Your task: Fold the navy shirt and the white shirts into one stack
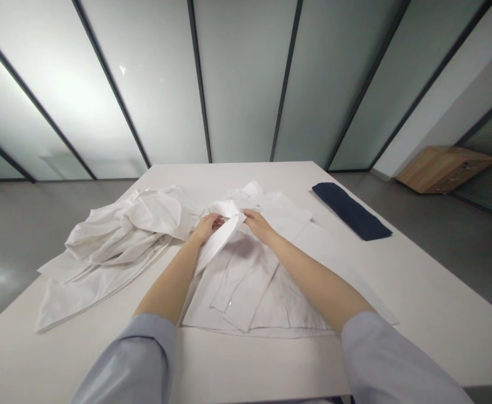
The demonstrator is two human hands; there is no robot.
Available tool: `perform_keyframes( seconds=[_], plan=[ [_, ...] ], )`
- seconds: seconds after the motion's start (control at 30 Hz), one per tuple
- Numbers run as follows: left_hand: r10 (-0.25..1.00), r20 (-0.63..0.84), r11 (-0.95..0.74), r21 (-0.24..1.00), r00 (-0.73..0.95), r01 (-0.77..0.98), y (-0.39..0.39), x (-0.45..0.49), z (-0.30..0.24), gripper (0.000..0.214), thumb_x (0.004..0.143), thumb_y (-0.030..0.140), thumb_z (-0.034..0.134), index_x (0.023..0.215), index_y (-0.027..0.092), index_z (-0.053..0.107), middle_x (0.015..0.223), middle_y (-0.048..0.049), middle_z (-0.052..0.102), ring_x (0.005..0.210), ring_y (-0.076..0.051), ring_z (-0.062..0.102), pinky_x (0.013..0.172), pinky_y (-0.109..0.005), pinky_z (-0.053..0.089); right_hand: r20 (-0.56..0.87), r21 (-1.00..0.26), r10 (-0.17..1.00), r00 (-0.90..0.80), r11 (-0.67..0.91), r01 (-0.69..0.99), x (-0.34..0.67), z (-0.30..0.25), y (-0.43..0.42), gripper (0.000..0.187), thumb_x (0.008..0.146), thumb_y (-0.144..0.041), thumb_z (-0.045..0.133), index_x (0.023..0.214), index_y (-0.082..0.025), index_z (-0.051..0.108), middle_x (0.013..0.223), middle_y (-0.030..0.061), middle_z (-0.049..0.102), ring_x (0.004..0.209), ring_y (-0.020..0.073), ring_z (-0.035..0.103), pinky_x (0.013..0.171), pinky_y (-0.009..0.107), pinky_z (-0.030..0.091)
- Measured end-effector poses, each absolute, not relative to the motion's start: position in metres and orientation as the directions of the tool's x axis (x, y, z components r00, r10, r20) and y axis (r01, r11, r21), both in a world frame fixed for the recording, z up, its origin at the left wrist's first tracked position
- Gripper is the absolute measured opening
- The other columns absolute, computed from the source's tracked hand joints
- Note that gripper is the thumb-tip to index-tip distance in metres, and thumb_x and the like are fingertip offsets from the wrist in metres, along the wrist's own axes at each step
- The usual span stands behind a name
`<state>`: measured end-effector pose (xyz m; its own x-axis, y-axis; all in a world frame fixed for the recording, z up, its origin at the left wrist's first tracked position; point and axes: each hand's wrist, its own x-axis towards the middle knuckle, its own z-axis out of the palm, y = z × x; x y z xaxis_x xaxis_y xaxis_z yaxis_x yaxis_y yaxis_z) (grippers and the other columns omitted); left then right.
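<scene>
Pale blue sleeves (130, 359), left hand (206, 229) and right hand (259, 224) gripping a white shirt's collar (220, 238)

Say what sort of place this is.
Probably an office or workroom: frosted glass panels in dark metal frames form the wall, a large white table stands on a smooth grey floor, and a low wooden cabinet sits beyond.

pale blue sleeves (130, 359) (bare hands (207, 229))

Folded navy cloth (350, 211) lies on the table (397, 280); a wooden cabinet (445, 169) stands beyond.
</scene>
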<state>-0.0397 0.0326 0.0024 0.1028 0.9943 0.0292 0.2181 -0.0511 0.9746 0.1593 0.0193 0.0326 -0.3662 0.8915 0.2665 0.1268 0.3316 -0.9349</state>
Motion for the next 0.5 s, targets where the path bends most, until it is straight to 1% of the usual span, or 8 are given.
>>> perform_keyframes(
  seconds=[0.07, 0.13, 0.2, 0.27, 0.33, 0.37, 0.43, 0.5],
  plan=[
    [0.982, -0.009, -0.027, 0.982, 0.19, 0.188, 0.032, -0.046, 0.008, 0.042, 0.077, 0.049, 0.05, 0.094, 0.014, 0.065, 0.098, -0.009, 0.07, 0.091, -0.021, 0.063, 0.088, -0.034, 0.047, 0.242, -0.97, 0.945, -0.221, 0.24, -0.035, 0.169, 0.04, 0.023, 0.028, 0.086, -0.038, 0.041, 0.092, -0.022, 0.063, 0.085, 0.0047, 0.068, 0.087, 0.0198, 0.061, 0.078, 0.03, 0.047],
    [0.959, -0.025, -0.05, 0.966, 0.283, 0.254, 0.03, -0.051, 0.013, 0.042, 0.075, 0.051, 0.056, 0.097, 0.016, 0.066, 0.105, -0.0095, 0.07, 0.098, -0.022, 0.063, 0.092, -0.034, 0.046, 0.162, -0.983, 0.986, -0.044, 0.158, -0.095, 0.187, 0.045, 0.03, 0.034, 0.089, -0.043, 0.034, 0.097, -0.022, 0.061, 0.085, 0.0058, 0.067, 0.084, 0.0192, 0.061, 0.072, 0.028, 0.048],
    [0.947, -0.025, -0.113, 0.907, 0.319, 0.406, 0.026, -0.05, 0.017, 0.042, 0.075, 0.052, 0.059, 0.099, 0.018, 0.067, 0.11, -0.0095, 0.068, 0.103, -0.023, 0.062, 0.093, -0.034, 0.045, 0.083, -0.993, 0.992, 0.099, 0.091, -0.081, 0.212, 0.044, 0.041, 0.039, 0.09, -0.046, 0.029, 0.102, -0.022, 0.058, 0.085, 0.0055, 0.066, 0.08, 0.0181, 0.061, 0.068, 0.027, 0.049],
    [0.955, -0.022, -0.167, 0.784, 0.295, 0.597, 0.022, -0.042, 0.019, 0.045, 0.077, 0.053, 0.06, 0.106, 0.019, 0.066, 0.114, -0.0104, 0.067, 0.105, -0.024, 0.061, 0.094, -0.033, 0.045, 0.036, -0.998, 0.976, 0.214, 0.044, -0.033, 0.24, 0.036, 0.05, 0.039, 0.09, -0.047, 0.028, 0.105, -0.022, 0.055, 0.084, 0.0045, 0.064, 0.078, 0.0173, 0.061, 0.064, 0.026, 0.048],
    [0.968, 0.015, -0.207, 0.617, 0.252, 0.759, 0.018, -0.029, 0.018, 0.053, 0.077, 0.052, 0.063, 0.118, 0.02, 0.061, 0.12, -0.012, 0.063, 0.109, -0.026, 0.059, 0.096, -0.034, 0.044, 0.004, -0.994, 0.938, 0.346, -0.034, 0.104, 0.265, 0.023, 0.055, 0.041, 0.089, -0.05, 0.029, 0.104, -0.022, 0.055, 0.079, 0.0035, 0.062, 0.074, 0.0173, 0.061, 0.06, 0.025, 0.047],
    [0.97, 0.043, -0.225, 0.532, 0.24, 0.816, 0.017, -0.022, 0.017, 0.057, 0.076, 0.05, 0.065, 0.123, 0.02, 0.058, 0.123, -0.0128, 0.06, 0.112, -0.027, 0.058, 0.097, -0.035, 0.043, 0.013, -0.982, 0.934, 0.358, -0.055, 0.18, 0.274, 0.016, 0.055, 0.042, 0.089, -0.052, 0.03, 0.102, -0.022, 0.056, 0.079, 0.0039, 0.062, 0.073, 0.018, 0.062, 0.059, 0.026, 0.047],
    [0.968, 0.097, -0.251, 0.395, 0.232, 0.884, 0.015, -0.011, 0.013, 0.059, 0.077, 0.045, 0.065, 0.129, 0.019, 0.054, 0.125, -0.0137, 0.058, 0.115, -0.028, 0.056, 0.099, -0.035, 0.042, 0.056, -0.923, 0.95, 0.306, -0.068, 0.379, 0.283, 0.003, 0.049, 0.044, 0.087, -0.055, 0.036, 0.102, -0.02, 0.057, 0.081, 0.0051, 0.064, 0.077, 0.0206, 0.063, 0.064, 0.029, 0.048],
    [0.968, 0.132, -0.248, 0.343, 0.215, 0.906, 0.014, -0.005, 0.008, 0.048, 0.082, 0.036, 0.06, 0.127, 0.019, 0.055, 0.121, -0.0133, 0.06, 0.112, -0.026, 0.058, 0.097, -0.034, 0.043, 0.091, -0.791, 0.971, 0.222, -0.066, 0.608, 0.283, -0.007, 0.039, 0.047, 0.081, -0.056, 0.049, 0.108, -0.019, 0.058, 0.09, 0.0074, 0.066, 0.087, 0.0244, 0.063, 0.074, 0.033, 0.048]
  ],
)
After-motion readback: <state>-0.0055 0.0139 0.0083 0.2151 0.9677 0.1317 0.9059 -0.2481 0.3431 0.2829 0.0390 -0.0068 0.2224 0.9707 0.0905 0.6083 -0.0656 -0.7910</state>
